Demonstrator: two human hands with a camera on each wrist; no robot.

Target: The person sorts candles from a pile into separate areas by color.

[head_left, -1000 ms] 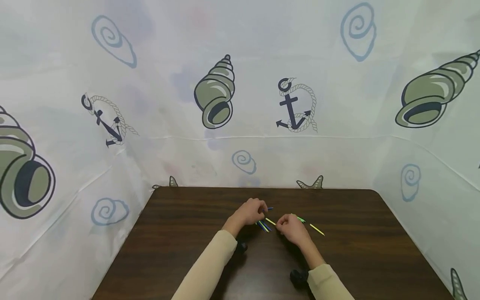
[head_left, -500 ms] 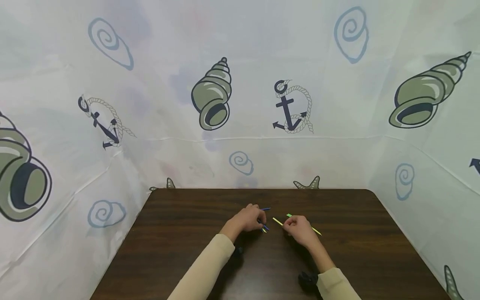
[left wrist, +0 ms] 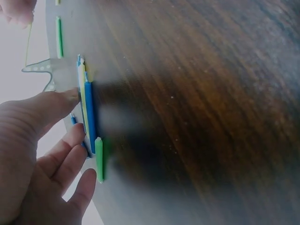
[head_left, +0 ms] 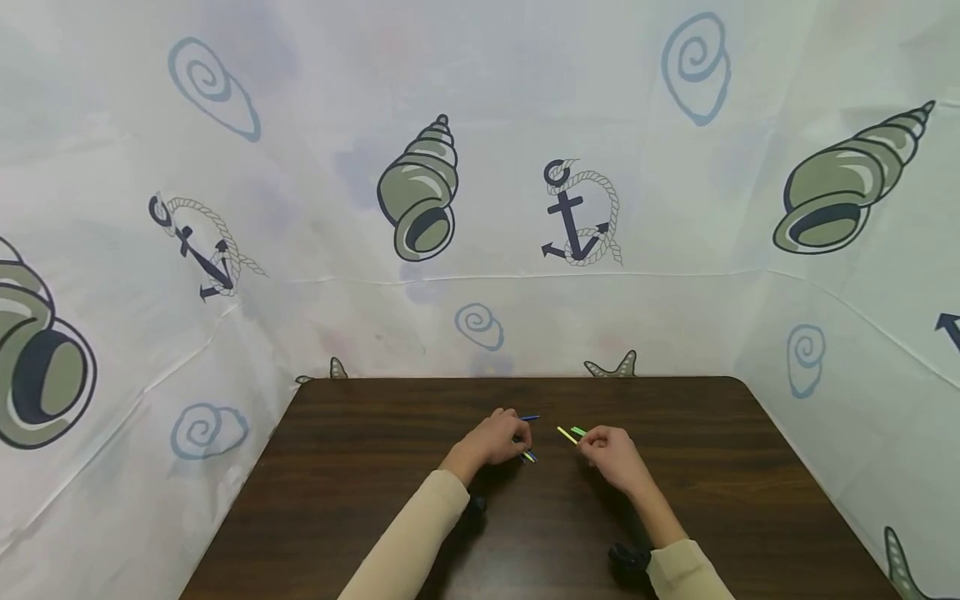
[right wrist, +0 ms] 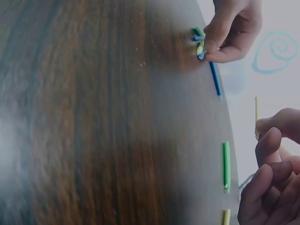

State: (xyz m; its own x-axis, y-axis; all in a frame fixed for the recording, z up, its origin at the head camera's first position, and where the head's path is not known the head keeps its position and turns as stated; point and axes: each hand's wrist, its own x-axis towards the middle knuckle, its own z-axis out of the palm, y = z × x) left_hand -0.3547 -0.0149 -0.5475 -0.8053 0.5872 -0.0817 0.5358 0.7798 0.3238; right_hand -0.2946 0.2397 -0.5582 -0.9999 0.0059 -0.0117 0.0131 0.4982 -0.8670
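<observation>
My left hand (head_left: 491, 436) pinches a small bundle of thin candles, blue candle (left wrist: 90, 115) and yellow candle (left wrist: 84, 93) side by side, close to the tabletop. At the bundle's lower end in the left wrist view lies a green candle (left wrist: 99, 161); I cannot tell if it is held. One blue candle (head_left: 530, 417) lies just beyond that hand. Between thumb and fingertips, my right hand (head_left: 615, 454) holds a yellow candle (right wrist: 256, 108) above the table. Green candles (right wrist: 226, 164) lie behind it, partly hidden in the head view.
Another yellow candle (right wrist: 226, 217) lies on the dark wooden table (head_left: 375, 500) past the green ones. A white cloth with shells and anchors (head_left: 510, 208) hangs round the table. Black wrist devices (head_left: 628, 557) sit under the forearms.
The left fingers have come down from above the bundle and closed around it. My right hand has moved right with its yellow candle and now hides the other yellow one in the head view.
</observation>
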